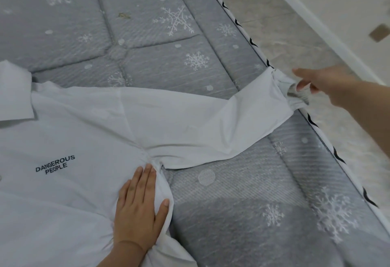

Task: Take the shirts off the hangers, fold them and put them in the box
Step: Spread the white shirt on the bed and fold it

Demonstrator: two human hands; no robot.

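Shirt (pixel 69 140) lies flat, sleeve (pixel 190 123) stretched rightward; left hand (pixel 140 209) presses flat, right hand (pixel 322 85) pinches its cuff.

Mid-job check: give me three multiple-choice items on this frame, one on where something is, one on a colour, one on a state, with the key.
1. Where does the left hand rest?
A. on the shirt near the underarm
B. on the floor
C. on the collar

2. What colour is the lettering on the shirt?
A. red
B. black
C. gold

3. How does the sleeve lie?
A. folded across the chest
B. rolled up to the shoulder
C. stretched out toward the edge of the mattress

Key:
1 A, the flat palm presses the cloth where sleeve meets body.
2 B, the printed words are dark on white cloth.
3 C, the right hand pinches the cuff at the mattress edge.
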